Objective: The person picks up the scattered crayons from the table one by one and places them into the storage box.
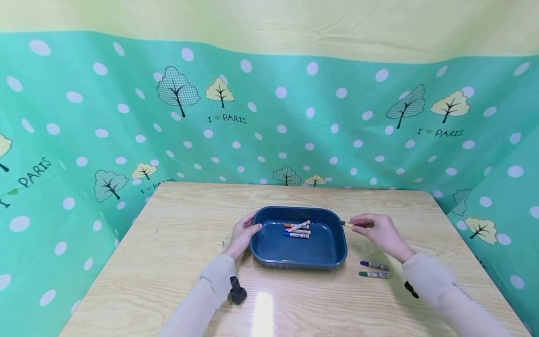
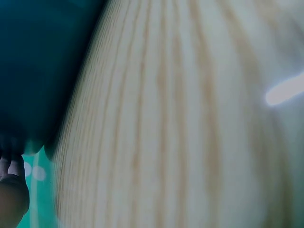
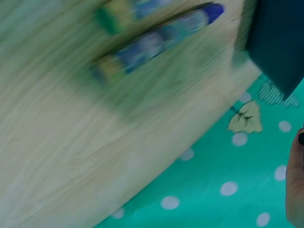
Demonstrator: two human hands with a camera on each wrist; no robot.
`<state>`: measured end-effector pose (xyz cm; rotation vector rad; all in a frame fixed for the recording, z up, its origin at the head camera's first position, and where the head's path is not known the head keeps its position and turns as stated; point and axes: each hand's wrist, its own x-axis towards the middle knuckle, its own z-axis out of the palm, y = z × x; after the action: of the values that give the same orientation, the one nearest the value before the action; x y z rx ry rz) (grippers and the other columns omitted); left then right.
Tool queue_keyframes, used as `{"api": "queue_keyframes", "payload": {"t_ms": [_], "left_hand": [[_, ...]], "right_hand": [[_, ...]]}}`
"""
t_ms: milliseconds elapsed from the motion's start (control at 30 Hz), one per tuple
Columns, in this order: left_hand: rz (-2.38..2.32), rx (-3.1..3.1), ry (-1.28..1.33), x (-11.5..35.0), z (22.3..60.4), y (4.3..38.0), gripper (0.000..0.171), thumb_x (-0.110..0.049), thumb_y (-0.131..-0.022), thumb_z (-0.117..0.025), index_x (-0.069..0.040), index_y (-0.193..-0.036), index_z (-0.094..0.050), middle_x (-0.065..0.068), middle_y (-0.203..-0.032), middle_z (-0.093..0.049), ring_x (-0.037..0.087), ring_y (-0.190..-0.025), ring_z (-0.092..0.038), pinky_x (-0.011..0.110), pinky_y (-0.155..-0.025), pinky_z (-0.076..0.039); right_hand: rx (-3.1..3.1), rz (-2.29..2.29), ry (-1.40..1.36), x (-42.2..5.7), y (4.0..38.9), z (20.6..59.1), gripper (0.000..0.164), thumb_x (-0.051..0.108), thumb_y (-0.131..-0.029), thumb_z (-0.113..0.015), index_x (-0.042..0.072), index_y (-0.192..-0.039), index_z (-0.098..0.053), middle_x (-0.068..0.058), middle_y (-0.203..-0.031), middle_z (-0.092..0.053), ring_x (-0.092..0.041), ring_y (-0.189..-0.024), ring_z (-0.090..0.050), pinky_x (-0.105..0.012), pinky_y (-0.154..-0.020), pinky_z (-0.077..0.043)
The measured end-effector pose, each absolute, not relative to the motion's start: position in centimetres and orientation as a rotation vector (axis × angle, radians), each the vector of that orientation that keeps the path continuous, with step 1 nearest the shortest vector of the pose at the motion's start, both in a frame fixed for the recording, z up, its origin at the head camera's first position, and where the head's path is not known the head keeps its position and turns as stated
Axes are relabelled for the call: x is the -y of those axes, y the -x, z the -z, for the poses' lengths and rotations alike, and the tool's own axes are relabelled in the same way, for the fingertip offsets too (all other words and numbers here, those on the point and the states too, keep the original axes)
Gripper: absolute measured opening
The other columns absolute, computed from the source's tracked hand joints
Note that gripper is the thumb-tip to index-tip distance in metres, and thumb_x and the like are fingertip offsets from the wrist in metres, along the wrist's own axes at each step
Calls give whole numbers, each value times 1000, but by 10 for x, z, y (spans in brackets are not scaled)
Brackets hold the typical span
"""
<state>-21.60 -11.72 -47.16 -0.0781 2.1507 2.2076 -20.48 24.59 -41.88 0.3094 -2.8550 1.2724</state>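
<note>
A dark blue rectangular tray (image 1: 300,263) stands on the wooden table. My left hand (image 1: 242,238) grips its left wall, thumb at the rim. Inside lie a blue crayon (image 1: 297,235), an orange-red crayon (image 1: 288,225) and a pale-tipped crayon (image 1: 304,224) leaning across the pile. By the tray's right rim, my right hand (image 1: 381,233) pinches a dark-tipped crayon (image 1: 347,224) between thumb and fingers. Below that hand, a purple crayon (image 1: 375,266) and a green crayon (image 1: 374,274) lie side by side on the table. The right wrist view shows only the edge of the right hand.
The wooden table (image 1: 168,262) reaches back to a green polka-dot curtain (image 1: 252,154), which also hangs along both sides. Black wrist gear (image 1: 237,291) sits under the left forearm, and a light patch glares near the table's front.
</note>
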Motion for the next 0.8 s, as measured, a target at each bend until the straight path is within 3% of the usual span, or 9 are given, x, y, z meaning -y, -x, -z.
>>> {"api": "queue_keyframes", "payload": {"t_ms": [300,467,800], "left_hand": [[-2198,-2170,87,119,480,221,50,-2,-85,-57,0,-134,-44,21,-139,-42,33,-128,-40,40,-106,-36],[-2223,-2139,109,122,498,230,50,-5,-85,-59,-5,-134,-46,17,-139,-43,29,-129,-40,38,-107,-35],[-2211,-2173,110,121,497,228,48,-7,-85,-59,-8,-132,-49,14,-136,-47,27,-126,-44,37,-105,-38]], "right_hand": [[2836,-1348,-379,-207,210,419,20,11,-83,-66,6,-102,-69,-12,-102,-69,-21,-89,-65,-23,-69,-56],[2840,-1355,-436,-191,214,422,21,9,-82,-67,5,-102,-70,-10,-100,-69,-18,-85,-65,-22,-67,-56],[2832,-1323,-544,-165,218,438,20,7,-79,-69,7,-99,-71,-7,-96,-70,-15,-83,-64,-24,-69,-55]]}}
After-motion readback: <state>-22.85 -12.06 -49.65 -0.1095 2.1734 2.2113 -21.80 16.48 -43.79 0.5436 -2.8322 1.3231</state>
